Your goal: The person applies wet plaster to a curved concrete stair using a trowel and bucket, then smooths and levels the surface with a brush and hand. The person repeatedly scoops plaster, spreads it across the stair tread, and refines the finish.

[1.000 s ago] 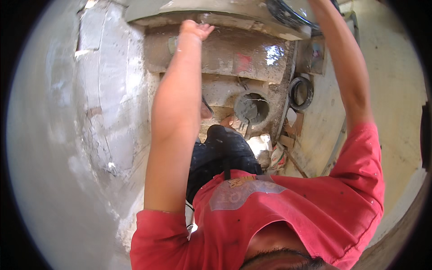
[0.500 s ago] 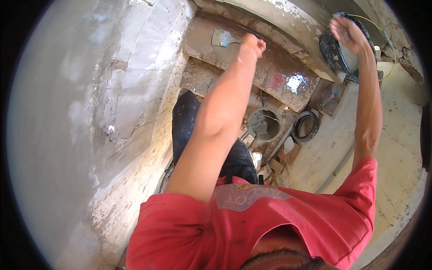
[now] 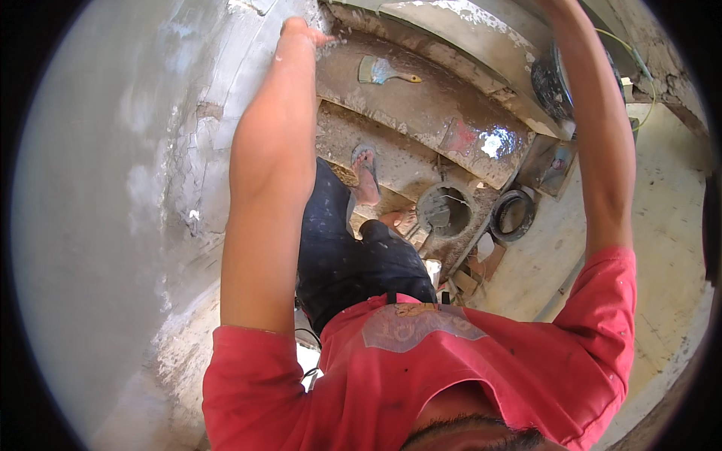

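My left hand [image 3: 304, 31] is raised at the top, close to the grey plastered wall [image 3: 98, 188]. Its fingers stretch out to the right, with small wet specks around them, and I see nothing held in it. A wide flat brush [image 3: 385, 71] with a yellow-tipped handle lies on the wet brown ledge [image 3: 421, 105], to the right of that hand. My right forearm [image 3: 594, 135] reaches up past a black bucket [image 3: 551, 86], covering part of it. The right hand itself is cut off by the upper edge.
Lower down are a round bucket [image 3: 444, 210] with grey contents, a black ring-shaped thing [image 3: 513, 216] and a shallow box [image 3: 547, 169]. My bare feet [image 3: 365, 177] are on the steps. Beside the black bucket curves a thin yellow hose [image 3: 653, 90].
My left hand has swung left from beside the brush to the wall, and its curled fingers have straightened. My right hand has risen from over the black bucket out of view.
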Available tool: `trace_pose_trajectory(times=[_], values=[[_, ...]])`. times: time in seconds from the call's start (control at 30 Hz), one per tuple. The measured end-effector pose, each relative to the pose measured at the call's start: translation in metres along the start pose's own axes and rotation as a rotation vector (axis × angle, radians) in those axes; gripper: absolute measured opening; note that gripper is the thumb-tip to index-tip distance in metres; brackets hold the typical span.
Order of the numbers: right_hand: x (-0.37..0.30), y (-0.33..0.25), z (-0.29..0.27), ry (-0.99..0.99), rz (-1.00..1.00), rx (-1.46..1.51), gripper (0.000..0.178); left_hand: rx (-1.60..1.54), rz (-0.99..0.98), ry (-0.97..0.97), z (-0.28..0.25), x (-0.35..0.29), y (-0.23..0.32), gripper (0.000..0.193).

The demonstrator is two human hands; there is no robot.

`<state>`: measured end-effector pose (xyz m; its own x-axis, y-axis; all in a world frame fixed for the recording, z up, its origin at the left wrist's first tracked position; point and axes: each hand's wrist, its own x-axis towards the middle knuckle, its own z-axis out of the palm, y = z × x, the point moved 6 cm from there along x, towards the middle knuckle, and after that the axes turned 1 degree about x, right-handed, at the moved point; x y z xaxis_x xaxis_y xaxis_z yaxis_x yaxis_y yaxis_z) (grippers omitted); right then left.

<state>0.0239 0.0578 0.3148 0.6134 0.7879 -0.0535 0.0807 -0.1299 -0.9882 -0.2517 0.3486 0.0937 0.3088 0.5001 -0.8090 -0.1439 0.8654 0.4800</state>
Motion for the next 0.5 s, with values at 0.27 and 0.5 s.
trace_pose_trajectory(times=[0.27,0.5], values=[[-0.202,0.282,-0.316,0.825,0.625,0.036,0.026,0.094,-0.216,0.092,-0.127,0.073,-0.113,0.071],[-0.223,0.306,-0.278,0.875,0.804,0.415,0.022,0.023,-0.376,-0.013,-0.08,0.045,-0.226,0.072]])
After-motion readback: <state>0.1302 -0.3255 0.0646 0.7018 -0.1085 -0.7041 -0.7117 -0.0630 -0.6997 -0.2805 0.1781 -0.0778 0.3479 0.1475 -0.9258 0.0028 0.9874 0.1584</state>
